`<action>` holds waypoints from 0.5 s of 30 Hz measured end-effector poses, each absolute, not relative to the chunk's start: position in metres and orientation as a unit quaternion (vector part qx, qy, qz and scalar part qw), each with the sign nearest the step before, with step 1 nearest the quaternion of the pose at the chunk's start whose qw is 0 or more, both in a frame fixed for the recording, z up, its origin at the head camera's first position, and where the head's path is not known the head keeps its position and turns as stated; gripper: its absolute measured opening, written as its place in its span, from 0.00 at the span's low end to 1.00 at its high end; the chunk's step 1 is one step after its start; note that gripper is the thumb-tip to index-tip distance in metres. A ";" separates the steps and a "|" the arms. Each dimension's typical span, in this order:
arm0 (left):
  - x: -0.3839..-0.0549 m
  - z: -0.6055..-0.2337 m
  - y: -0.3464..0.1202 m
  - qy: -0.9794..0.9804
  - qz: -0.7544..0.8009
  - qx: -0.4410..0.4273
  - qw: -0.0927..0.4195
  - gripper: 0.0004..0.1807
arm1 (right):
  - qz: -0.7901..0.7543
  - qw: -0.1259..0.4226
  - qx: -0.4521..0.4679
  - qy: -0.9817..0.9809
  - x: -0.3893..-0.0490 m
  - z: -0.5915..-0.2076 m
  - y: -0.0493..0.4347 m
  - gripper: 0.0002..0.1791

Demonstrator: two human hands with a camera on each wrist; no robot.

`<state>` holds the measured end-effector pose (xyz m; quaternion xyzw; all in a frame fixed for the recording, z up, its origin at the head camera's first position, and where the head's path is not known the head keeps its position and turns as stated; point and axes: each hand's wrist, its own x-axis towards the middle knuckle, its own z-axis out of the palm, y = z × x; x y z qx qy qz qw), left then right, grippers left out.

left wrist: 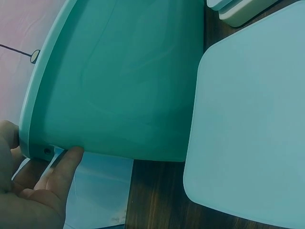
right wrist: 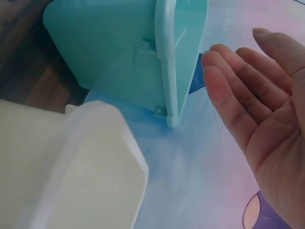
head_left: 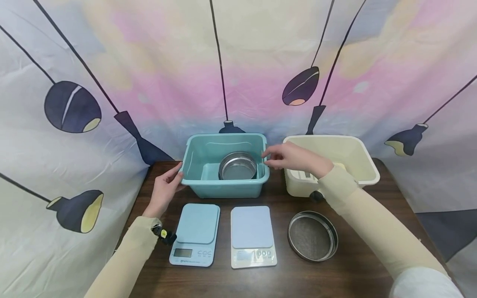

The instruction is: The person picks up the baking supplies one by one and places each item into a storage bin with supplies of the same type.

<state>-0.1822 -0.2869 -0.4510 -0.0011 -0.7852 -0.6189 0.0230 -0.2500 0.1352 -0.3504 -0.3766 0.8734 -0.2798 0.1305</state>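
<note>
A teal plastic basin stands at the back of the table, with a round metal sieve lying in its right half. At the basin's left end my left hand pinches the rim. The left wrist view has the thumb over the rim and the fingers under it, along the outer wall. My right hand hovers by the basin's right rim. In the right wrist view that hand is a little apart from the rim, palm showing, fingers loosely bent around nothing.
A cream basin stands right of the teal one, under my right forearm. In front lie a blue kitchen scale, a white kitchen scale and a second metal sieve. A patterned cloth hangs behind the table.
</note>
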 end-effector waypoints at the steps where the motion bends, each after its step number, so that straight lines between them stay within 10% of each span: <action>1: -0.182 -0.451 -0.287 -0.785 -0.619 -0.001 0.023 0.28 | -0.280 0.127 -0.380 0.872 -0.249 -0.351 0.137 0.17; 15: -0.183 -0.451 -0.288 -0.784 -0.621 -0.001 0.024 0.28 | -0.257 0.071 -0.392 0.881 -0.225 -0.360 0.162 0.14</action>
